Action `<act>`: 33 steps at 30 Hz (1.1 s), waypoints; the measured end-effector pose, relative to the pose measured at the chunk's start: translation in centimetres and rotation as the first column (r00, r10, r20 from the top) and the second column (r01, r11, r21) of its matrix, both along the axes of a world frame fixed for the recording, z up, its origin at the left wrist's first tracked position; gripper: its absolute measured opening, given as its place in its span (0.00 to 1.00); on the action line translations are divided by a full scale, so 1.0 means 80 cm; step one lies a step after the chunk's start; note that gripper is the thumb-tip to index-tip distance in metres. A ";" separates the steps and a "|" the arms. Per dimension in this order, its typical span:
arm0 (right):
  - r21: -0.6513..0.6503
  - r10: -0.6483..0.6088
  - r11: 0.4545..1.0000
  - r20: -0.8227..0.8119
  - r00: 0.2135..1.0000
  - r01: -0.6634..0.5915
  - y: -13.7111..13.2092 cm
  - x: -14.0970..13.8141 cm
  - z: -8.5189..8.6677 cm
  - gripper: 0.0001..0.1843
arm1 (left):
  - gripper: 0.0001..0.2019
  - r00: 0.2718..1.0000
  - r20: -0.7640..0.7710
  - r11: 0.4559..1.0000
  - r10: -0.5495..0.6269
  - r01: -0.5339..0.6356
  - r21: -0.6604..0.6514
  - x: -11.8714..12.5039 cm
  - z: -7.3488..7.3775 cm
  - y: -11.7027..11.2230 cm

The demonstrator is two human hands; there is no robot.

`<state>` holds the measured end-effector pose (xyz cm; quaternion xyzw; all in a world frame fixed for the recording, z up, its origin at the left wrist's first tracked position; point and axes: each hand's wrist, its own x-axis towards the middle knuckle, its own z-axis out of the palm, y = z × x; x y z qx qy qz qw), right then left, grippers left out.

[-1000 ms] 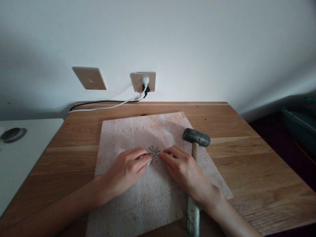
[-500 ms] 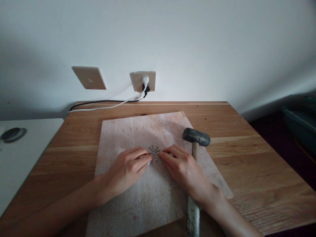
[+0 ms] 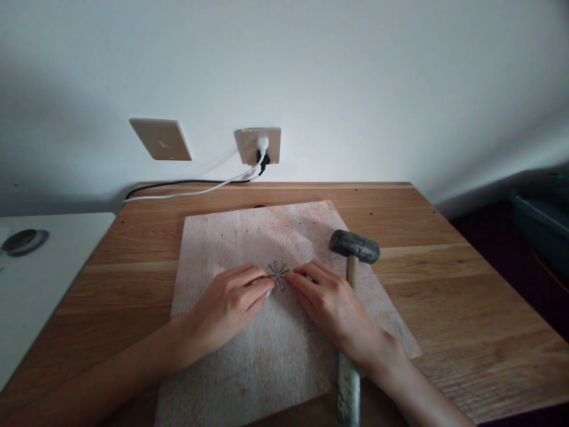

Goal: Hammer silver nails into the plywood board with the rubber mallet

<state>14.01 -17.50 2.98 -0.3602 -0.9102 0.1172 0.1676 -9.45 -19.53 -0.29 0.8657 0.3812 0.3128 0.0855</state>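
Several thin metal nails [image 3: 278, 274] lie crossed in a small star on a pale, worn wooden board [image 3: 213, 255]. At the left edge of the star, my left hand [image 3: 233, 296] is closed, its fingertips pinched on the nail ends; a bit of something white shows below them. My right hand [image 3: 326, 296] is closed too, thumb and forefinger pinching at the star's right side. The fingers hide the outer tips there. A mallet [image 3: 354, 247] with a black head and a worn wooden handle lies on the right, its handle passing partly under my right wrist.
The board rests on a brown wooden table [image 3: 444, 296]. A row of small holes or nail points [image 3: 272, 226] runs along the board's far side. Behind are a wall socket [image 3: 249, 145] with plugs and cables [image 3: 191, 193]. A white surface [image 3: 53, 284] adjoins at left.
Almost nothing differs. Both hands stay at the star of nails, with at most a tiny shift of the right fingertips. The mallet and board have not moved.
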 end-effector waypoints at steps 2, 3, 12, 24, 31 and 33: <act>-0.007 0.000 1.000 0.000 1.000 0.000 0.000 0.000 0.000 0.09 | 0.09 1.000 0.011 1.000 0.000 0.000 0.002 0.000 0.000 0.000; -0.008 0.002 1.000 0.000 1.000 -0.002 0.000 0.000 0.001 0.09 | 0.09 1.000 0.015 1.000 -0.001 0.001 0.000 0.000 0.000 0.000; -0.010 0.009 1.000 0.009 1.000 -0.009 0.002 -0.001 0.002 0.09 | 0.09 1.000 0.010 1.000 0.005 -0.005 0.005 0.000 0.000 0.001; -0.014 0.006 1.000 0.013 1.000 -0.006 0.000 0.000 0.002 0.08 | 0.09 1.000 -0.001 1.000 0.022 -0.022 0.010 0.001 0.001 0.000; 0.046 -0.021 0.999 -0.088 0.996 0.025 -0.001 -0.003 0.003 0.07 | 0.11 0.998 0.007 0.998 0.060 -0.059 -0.034 0.004 0.009 -0.003; 0.122 -0.018 0.992 -0.177 0.984 0.040 -0.003 -0.001 0.011 0.08 | 0.11 0.997 0.022 0.997 0.068 -0.068 -0.034 0.003 0.011 -0.005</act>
